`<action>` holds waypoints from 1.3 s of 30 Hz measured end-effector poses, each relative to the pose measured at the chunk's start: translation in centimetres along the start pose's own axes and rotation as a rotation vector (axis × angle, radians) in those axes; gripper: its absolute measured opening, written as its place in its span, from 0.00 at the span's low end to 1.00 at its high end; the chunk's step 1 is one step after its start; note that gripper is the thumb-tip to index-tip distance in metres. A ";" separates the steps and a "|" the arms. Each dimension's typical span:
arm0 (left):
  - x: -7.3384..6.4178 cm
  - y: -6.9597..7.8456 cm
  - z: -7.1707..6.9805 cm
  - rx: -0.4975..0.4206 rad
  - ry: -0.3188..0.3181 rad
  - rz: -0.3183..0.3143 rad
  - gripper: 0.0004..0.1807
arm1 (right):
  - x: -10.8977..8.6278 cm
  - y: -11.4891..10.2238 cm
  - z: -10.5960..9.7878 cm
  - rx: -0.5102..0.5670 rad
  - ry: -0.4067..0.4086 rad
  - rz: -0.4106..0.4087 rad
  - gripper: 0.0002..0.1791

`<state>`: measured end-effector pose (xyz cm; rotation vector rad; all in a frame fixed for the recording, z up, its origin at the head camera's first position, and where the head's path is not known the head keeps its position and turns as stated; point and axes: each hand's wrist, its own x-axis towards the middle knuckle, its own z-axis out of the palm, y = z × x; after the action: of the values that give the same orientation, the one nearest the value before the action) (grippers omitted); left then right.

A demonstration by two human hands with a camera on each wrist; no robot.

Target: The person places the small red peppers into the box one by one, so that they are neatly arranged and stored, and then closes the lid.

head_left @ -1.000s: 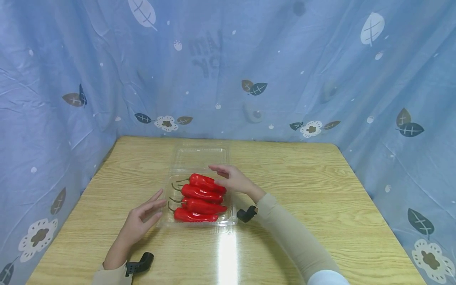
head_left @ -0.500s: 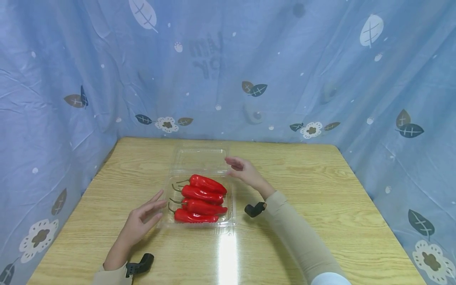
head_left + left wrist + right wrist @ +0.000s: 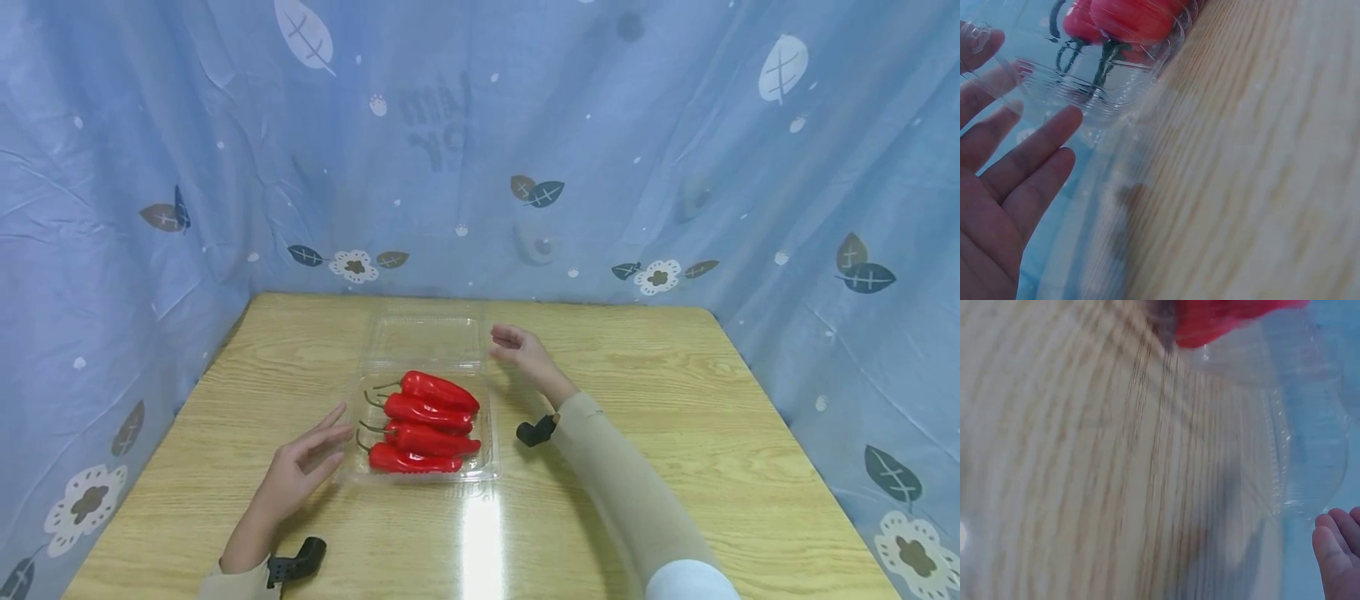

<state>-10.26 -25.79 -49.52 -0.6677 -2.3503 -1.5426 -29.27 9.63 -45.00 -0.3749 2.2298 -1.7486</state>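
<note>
A clear plastic clamshell box sits on the table, its lid folded back flat behind it. Several red peppers with green stems lie side by side in its base, stems to the left. My left hand is at the box's left side, fingers spread and holding nothing. In the left wrist view, its fingers are close to the clear wall; whether they touch it I cannot tell. Beside the lid's right edge, my right hand hovers with loosely bent fingers and holds nothing. The right wrist view shows only its fingers.
The wooden table stretches right and left of the box. A blue patterned curtain hangs behind it and along both sides. Light glares on the tabletop in front of the box.
My right hand has moved from over the rearmost pepper to the right and back, off the peppers to beside the lid. The left hand and the peppers have stayed put.
</note>
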 end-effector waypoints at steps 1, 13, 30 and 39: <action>0.0 0.0 0.0 0.002 0.000 -0.002 0.18 | 0.1 0.1 0.0 0.004 0.002 0.016 0.31; -0.1 -0.5 0.6 -0.003 0.000 0.012 0.17 | 1.3 1.6 -0.7 0.033 -0.029 0.142 0.31; -0.1 -0.5 0.6 0.023 0.010 0.008 0.17 | 2.0 2.3 0.1 0.344 -0.116 0.140 0.31; -0.1 -0.2 0.2 0.032 0.006 -0.016 0.17 | 1.9 1.7 -0.1 0.257 -0.129 0.039 0.31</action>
<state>-10.22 -25.65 -49.80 -0.6377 -2.3763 -1.5080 -31.14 9.41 -46.76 -0.3720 1.8838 -1.9027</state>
